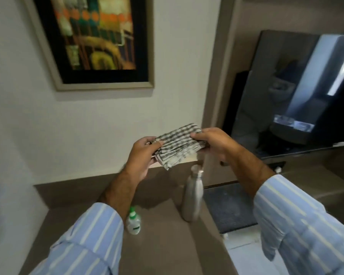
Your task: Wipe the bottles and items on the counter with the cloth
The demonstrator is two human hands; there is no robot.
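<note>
A black-and-white checked cloth [180,146] is folded and held in the air above the brown counter [163,245]. My left hand [142,155] pinches its left edge and my right hand [214,143] grips its right edge. Below the cloth a steel bottle [192,195] stands upright on the counter. A small clear bottle with a green cap [133,221] stands lower left of it, partly behind my left sleeve. Neither hand touches a bottle.
A framed painting [95,40] hangs on the white wall behind the counter. A dark television screen [298,92] sits to the right. A grey mat [228,207] lies right of the steel bottle, beside the counter's right edge.
</note>
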